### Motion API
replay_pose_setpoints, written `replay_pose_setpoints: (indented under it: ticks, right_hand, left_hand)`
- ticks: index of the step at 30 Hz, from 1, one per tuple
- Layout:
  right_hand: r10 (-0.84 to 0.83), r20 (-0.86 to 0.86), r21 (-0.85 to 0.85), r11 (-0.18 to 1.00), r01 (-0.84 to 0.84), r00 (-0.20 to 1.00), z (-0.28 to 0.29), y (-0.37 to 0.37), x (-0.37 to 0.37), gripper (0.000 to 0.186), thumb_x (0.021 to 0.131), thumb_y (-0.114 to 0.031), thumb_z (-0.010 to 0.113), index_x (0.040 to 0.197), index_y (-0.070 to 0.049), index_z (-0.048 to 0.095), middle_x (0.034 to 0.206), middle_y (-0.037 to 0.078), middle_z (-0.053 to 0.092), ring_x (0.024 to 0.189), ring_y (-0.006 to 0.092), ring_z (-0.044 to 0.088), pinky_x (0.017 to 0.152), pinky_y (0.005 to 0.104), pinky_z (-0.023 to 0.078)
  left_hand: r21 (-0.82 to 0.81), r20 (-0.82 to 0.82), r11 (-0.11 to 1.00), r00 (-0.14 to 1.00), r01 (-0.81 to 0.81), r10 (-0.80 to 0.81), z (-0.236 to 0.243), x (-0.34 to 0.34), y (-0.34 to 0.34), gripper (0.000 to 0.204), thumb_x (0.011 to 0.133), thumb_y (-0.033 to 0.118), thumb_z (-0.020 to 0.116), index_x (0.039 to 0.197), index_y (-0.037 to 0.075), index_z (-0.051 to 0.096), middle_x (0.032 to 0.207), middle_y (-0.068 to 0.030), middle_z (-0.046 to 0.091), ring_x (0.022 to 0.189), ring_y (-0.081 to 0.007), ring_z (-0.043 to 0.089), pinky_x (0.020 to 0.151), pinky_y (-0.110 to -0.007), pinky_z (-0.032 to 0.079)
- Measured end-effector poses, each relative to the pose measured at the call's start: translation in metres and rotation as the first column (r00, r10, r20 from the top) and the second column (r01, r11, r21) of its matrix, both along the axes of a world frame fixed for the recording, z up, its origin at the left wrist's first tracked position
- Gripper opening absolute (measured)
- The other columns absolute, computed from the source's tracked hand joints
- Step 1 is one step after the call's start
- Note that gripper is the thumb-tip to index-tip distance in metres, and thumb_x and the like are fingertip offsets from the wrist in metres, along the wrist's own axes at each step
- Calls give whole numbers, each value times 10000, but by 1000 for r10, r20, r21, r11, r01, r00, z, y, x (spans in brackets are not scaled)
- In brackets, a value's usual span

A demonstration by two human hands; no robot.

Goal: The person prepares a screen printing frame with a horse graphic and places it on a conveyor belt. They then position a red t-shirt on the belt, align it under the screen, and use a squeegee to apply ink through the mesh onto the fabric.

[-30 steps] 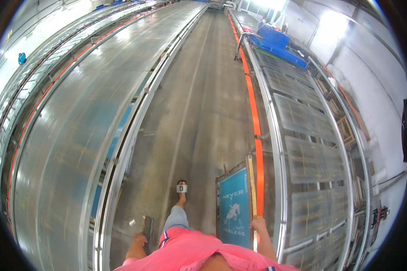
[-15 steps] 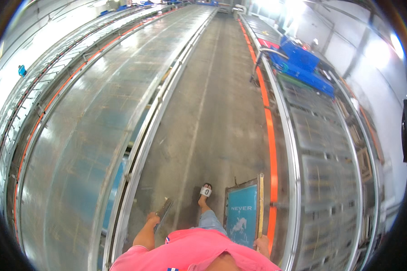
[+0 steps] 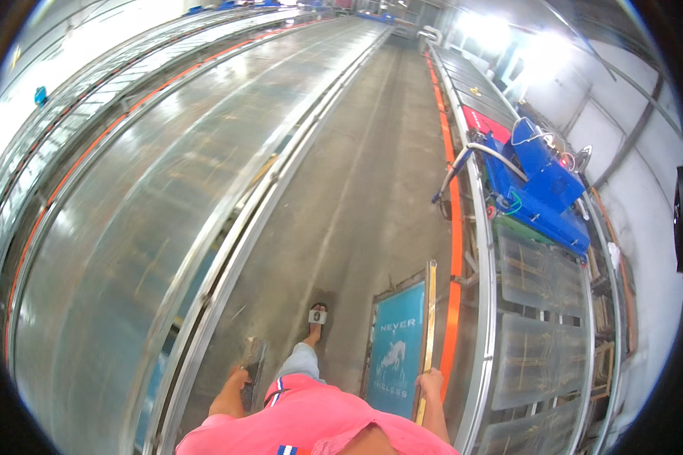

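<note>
The frame (image 3: 402, 345) hangs upright beside the orange rail (image 3: 454, 296), right hand (image 3: 431, 379) fingers gripping its edge; left hand (image 3: 239, 375) fingers unclear.

Bright daylight scene, strongest light at 1 o'clock where windows (image 3: 542, 45) blow out to pure white; a second washed-out patch at 10 o'clock. Long glossy counter (image 3: 129, 227) at 9 o'clock carries broad soft glare streaks. Floor (image 3: 372, 189) evenly lit, with a small dark shadow under the sandalled foot (image 3: 318, 315). Heavy fisheye bend: straight rails curve toward the rim, black vignette in all corners. Centre fairly sharp, edges soft and smeared, slight motion blur low in frame.
</note>
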State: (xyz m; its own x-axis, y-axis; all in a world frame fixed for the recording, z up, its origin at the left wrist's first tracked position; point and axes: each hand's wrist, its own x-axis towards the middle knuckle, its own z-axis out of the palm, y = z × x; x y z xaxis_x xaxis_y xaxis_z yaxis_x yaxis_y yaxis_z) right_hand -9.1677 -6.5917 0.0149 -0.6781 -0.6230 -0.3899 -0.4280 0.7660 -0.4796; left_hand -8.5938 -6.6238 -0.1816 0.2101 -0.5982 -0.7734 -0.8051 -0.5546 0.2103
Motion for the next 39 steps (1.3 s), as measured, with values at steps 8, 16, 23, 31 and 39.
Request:
replay_pose_setpoints:
  ticks: [8, 16, 23, 31, 39]
  right_hand:
    - [-143, 54, -121, 981, 149, 988, 42, -232, -55, 259, 560, 8, 638, 819, 16, 655, 715, 167, 674, 649, 291, 662, 610, 395, 520]
    - [-110, 44, -192, 974, 116, 993, 2, -468, -113, 244, 579, -56, 673, 816, 4, 664, 773, 222, 678, 759, 369, 673, 698, 432, 517]
    - [29, -121, -346, 936, -69, 992, 13, -754, -181, 236, 584, -74, 674, 809, -4, 663, 709, 233, 641, 724, 412, 638, 649, 446, 480]
    - [48, 77, -544, 839, 1, 996, 86, -1037, -284, 324, 582, 75, 556, 881, 35, 674, 706, 74, 621, 620, 182, 570, 554, 331, 453]
    - [1, 109, -745, 662, 81, 994, 173, -1277, -334, 402, 553, 58, 567, 945, 52, 651, 798, 37, 611, 699, 149, 555, 611, 261, 447]
  left_hand:
    - [60, 39, 938, 939, -342, 340, -8, -66, -296, 365, 679, 28, 787, 1011, -68, 669, 998, -213, 697, 921, -306, 698, 721, -425, 548]
    - [-202, -125, 956, 974, -213, 190, 61, -185, -628, 408, 695, -40, 687, 1096, 38, 688, 970, -195, 700, 868, -297, 692, 716, -412, 535]
    - [-170, -88, 957, 971, -234, 221, 75, -252, -798, 408, 708, -60, 658, 1113, -2, 659, 957, -200, 697, 879, -333, 683, 733, -431, 529]
    - [-74, -300, 711, 695, -700, 653, 52, -301, -946, 451, 655, -93, 693, 1099, -20, 657, 947, -185, 699, 835, -270, 674, 735, -399, 511]
    - [-252, -562, 722, 704, -645, 433, 93, -380, -1279, 441, 660, -70, 627, 1097, -19, 666, 921, -146, 701, 820, -248, 650, 743, -382, 501]
